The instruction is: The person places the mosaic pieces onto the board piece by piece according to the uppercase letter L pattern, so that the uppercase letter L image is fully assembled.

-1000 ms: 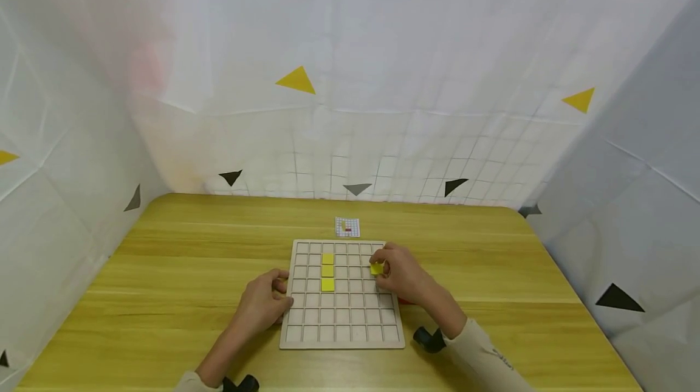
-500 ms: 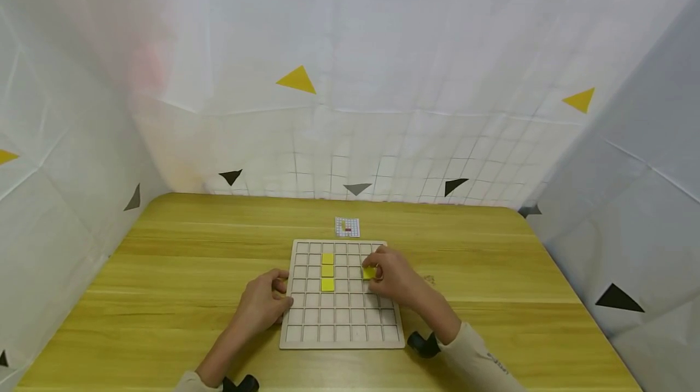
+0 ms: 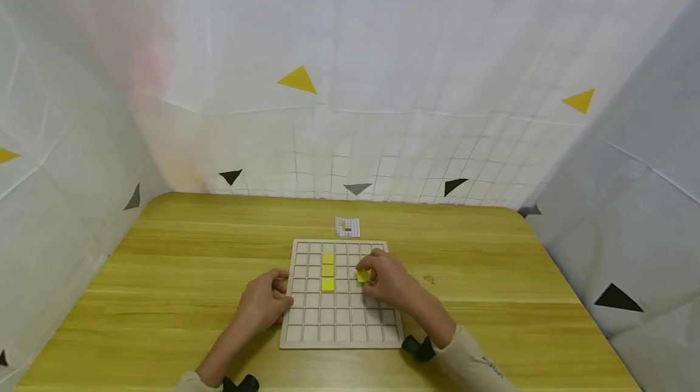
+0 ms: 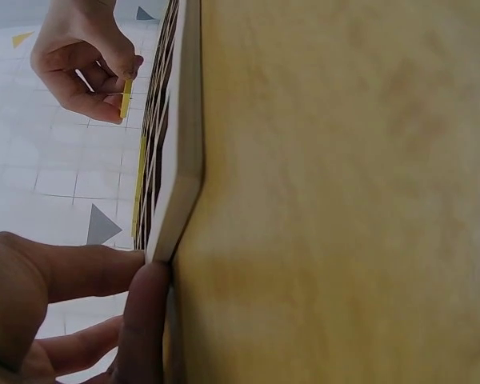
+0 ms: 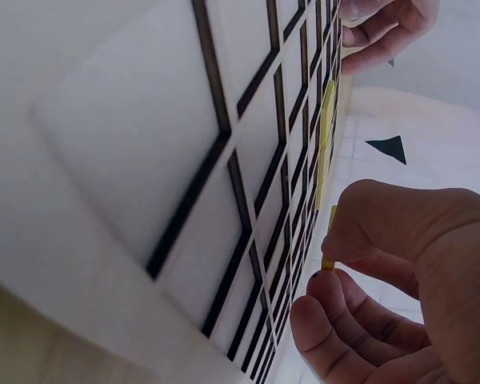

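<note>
A pale wooden grid board [image 3: 341, 344] lies flat on the table. Its third column from the left carries three yellow square tiles, among them a middle tile [image 3: 327, 270]. My right hand [image 3: 392, 282] is over the board's right side, pinching another yellow tile [image 3: 363, 276] between thumb and fingers. In the right wrist view this held tile [image 5: 329, 260] appears edge-on, apart from the board's surface. My left hand [image 3: 261, 302] holds the board's left edge; in the left wrist view, a finger [image 4: 96, 270] and another digit meet at the rim.
A small printed grid card [image 3: 347, 227] with coloured cells lies just behind the board. The wooden table [image 3: 191, 258] extends to both sides, with white sheeting [image 3: 383, 137] around its back and sides. Black devices [image 3: 418, 348] are strapped at the wrists.
My right hand has carried the pinched yellow tile leftward over the board. The red patch beneath the right wrist is out of sight now. My left hand and the board stay put.
</note>
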Demonstrator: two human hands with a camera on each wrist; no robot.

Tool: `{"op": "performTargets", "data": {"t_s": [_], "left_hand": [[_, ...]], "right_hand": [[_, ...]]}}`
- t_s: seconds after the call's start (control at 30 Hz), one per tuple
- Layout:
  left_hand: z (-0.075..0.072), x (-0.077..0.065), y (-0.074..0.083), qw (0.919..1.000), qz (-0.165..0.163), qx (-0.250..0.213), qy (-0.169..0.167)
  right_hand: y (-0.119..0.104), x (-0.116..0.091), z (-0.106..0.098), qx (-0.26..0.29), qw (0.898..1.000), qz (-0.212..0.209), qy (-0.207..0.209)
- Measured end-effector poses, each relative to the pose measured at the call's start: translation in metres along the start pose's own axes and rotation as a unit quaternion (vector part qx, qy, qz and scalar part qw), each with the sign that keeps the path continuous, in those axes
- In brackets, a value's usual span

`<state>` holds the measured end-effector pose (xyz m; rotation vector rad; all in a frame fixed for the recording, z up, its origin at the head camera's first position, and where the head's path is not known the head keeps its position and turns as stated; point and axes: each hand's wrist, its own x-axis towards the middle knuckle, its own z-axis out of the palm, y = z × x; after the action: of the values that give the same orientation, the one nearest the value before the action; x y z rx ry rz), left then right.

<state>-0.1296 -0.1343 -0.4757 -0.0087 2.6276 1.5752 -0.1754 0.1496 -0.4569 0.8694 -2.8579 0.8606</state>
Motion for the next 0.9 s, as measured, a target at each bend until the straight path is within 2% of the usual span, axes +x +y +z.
{"op": "performTargets", "data": {"t_s": [0.2,0.5,0.9], "left_hand": [[0.000,0.000,0.000,1.0000,-0.005,0.000,0.001],[0.000,0.000,0.002,1.0000,-0.005,0.008,0.001],[-0.001,0.000,0.003,1.0000,-0.008,0.006,0.000]], "right_hand": [[-0.003,-0.001,0.004,0.006,1.000,-0.013,0.000],[-0.009,-0.001,0.009,-0.006,1.000,-0.009,-0.014],[-0.017,-0.004,0.017,0.019,0.999,-0.023,-0.032]]}}
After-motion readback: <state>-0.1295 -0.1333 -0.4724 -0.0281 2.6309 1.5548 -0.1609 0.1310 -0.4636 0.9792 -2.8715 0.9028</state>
